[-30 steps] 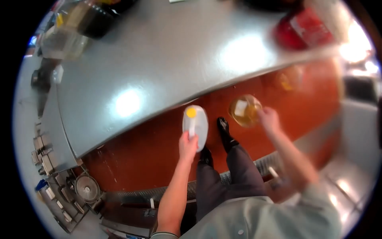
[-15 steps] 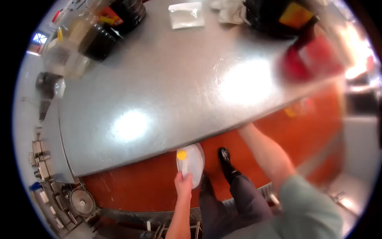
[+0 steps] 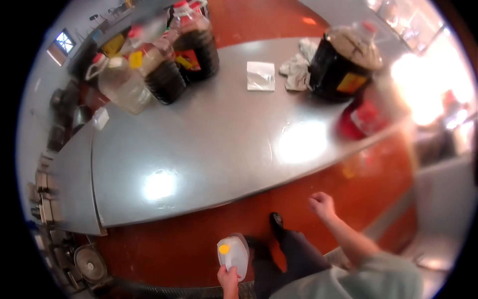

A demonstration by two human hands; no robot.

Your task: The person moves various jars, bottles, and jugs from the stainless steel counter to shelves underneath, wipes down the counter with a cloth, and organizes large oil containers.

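My left hand (image 3: 229,277) is closed round the handle of a whitish plastic jug (image 3: 240,256) with a yellow cap, hanging over the red floor beside my legs. To the right, my right hand (image 3: 322,204) is in the air beyond the table's front edge, its fingers curled in; nothing shows in it. The steel table (image 3: 214,149) lies in front of both hands, and neither touches it.
At the table's back left stand a clear jug (image 3: 124,87) and dark-filled jugs (image 3: 196,52). Farther right are a white packet (image 3: 261,76), a crumpled cloth (image 3: 296,71), a large dark jug (image 3: 338,65) and a red container (image 3: 362,117). A round metal lid (image 3: 90,264) is at lower left.
The yellowish container that my right hand held is no longer seen. That hand went under the table's edge and is back out. The view has tilted up, showing more of the tabletop.
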